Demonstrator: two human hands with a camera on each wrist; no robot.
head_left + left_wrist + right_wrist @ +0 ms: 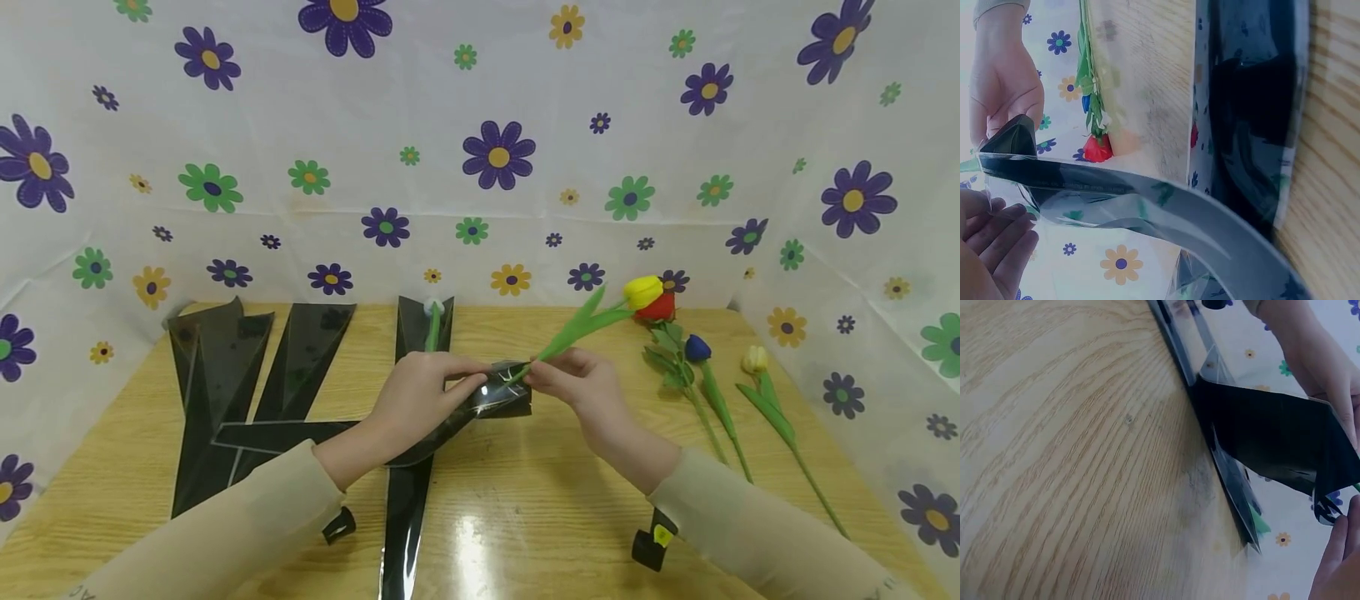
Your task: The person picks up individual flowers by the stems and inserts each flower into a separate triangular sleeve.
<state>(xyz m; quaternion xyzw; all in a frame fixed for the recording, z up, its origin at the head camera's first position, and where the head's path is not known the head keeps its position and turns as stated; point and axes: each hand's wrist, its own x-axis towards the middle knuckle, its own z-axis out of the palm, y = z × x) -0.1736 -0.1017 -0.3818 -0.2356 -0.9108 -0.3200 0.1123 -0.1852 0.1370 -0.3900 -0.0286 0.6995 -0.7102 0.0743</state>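
My left hand (420, 396) pinches the mouth of a black flower sleeve with a clear front (504, 402), raised above the table and bending down to the left. My right hand (588, 387) pinches a yellow tulip (642, 292) by its green stem, at the sleeve's mouth. The stem's lower end lies at or in the opening; I cannot tell how deep. In the left wrist view the long black wrapper (1147, 194) curves away from the fingers. The right wrist view shows its dark back (1272, 434) between both hands.
Another black sleeve (408, 508) holds a pale-headed flower in the middle. More black sleeves (217, 358) lie at left. On the right lie a red rose (657, 307), a blue tulip (697, 348) and a cream tulip (754, 359). A flower-printed sheet (420, 100) hangs behind the table.
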